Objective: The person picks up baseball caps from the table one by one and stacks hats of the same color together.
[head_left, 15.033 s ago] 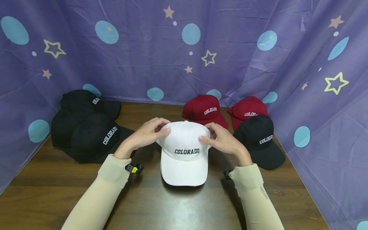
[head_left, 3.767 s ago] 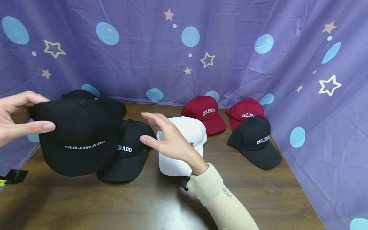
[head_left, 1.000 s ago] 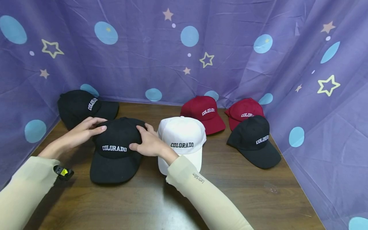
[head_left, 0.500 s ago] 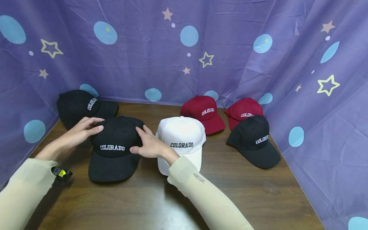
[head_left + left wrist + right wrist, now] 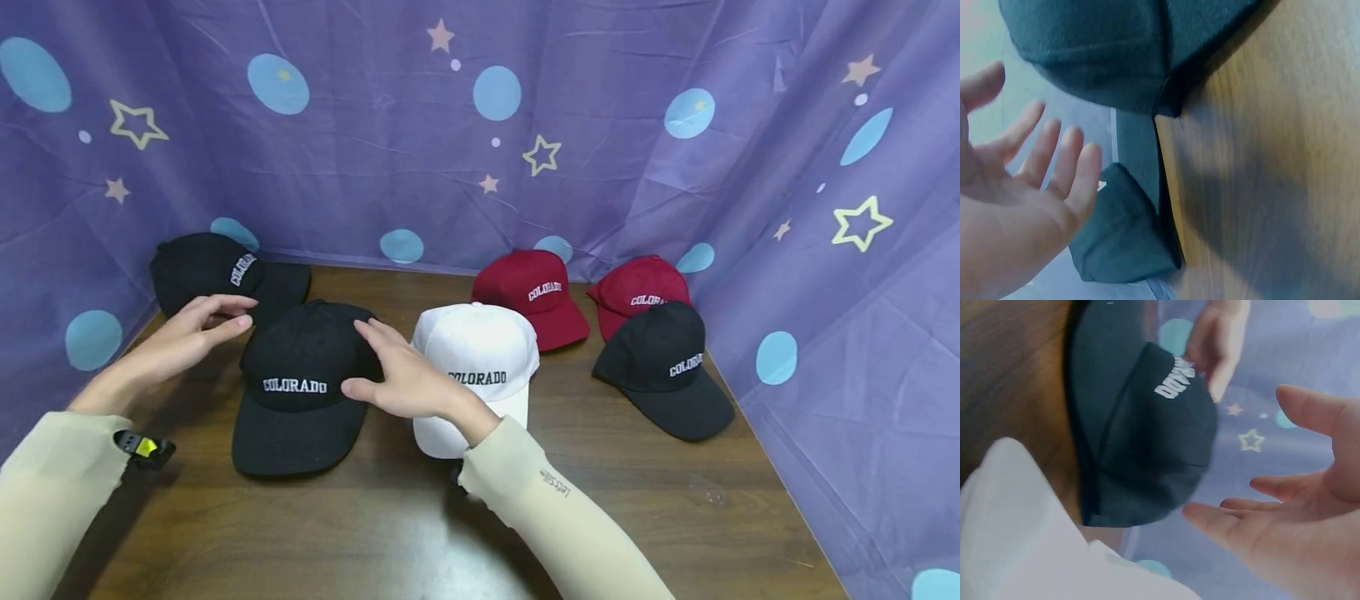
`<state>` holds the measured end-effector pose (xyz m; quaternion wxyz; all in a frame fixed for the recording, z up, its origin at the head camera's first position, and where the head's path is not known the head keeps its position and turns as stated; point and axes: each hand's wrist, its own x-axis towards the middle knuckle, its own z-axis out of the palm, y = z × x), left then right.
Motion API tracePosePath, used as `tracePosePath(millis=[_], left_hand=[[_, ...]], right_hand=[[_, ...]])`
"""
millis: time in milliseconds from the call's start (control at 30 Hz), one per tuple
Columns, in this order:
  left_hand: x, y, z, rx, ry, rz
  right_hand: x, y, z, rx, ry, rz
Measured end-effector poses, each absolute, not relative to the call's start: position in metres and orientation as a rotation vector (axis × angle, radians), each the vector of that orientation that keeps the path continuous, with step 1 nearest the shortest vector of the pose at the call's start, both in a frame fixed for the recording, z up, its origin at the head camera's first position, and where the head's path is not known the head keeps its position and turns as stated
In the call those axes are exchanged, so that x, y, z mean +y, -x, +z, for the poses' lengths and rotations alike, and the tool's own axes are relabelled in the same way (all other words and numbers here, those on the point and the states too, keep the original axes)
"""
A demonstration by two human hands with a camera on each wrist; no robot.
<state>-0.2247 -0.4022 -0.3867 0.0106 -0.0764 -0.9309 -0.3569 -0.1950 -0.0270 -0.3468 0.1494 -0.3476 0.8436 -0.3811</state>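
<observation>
Nearest of all, a bare stretch of the desk (image 5: 352, 537) is flanked by two cream sleeves (image 5: 581, 512). On to the front black cap (image 5: 300, 437): it is seated upright on the left part of the desk, brim turned to the near edge, COLORADO spelled in white. It is framed by two hands! At its left side the left hand (image 5: 168, 346) is held clear, fingers relaxed and slightly bent; at its right side the right hand (image 5: 408, 379) is held with fingers spread and loose (whether the crown is brushed cannot be told). Partly covered by that hand, the white cap (image 5: 474, 333) is placed just beside. Farther right, another black cap (image 5: 660, 350) is angled outward, a red cap (image 5: 637, 279) half hidden behind it. A second red cap (image 5: 525, 279) is seen behind the white one, a rear black cap (image 5: 197, 267) at far left. All is backed by a purple curtain (image 5: 337, 167).
</observation>
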Motion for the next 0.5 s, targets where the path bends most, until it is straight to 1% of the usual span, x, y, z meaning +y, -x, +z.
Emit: tracePosePath(millis=[200, 367, 500], left_hand=[[-0.420, 0.230, -0.386, -2.717, -0.041, -1.114], [-0.434, 0.234, -0.387, -2.592, -0.371, -1.227], [-0.448, 0.236, -0.392, -2.532, -0.516, -1.364]], right_hand=[[-0.006, 0.188, -0.333, 2.445, 1.043, -1.248], [0.010, 0.186, -0.331, 2.398, 0.989, -1.466], [0.021, 0.187, -0.333, 2.366, 0.939, -1.605]])
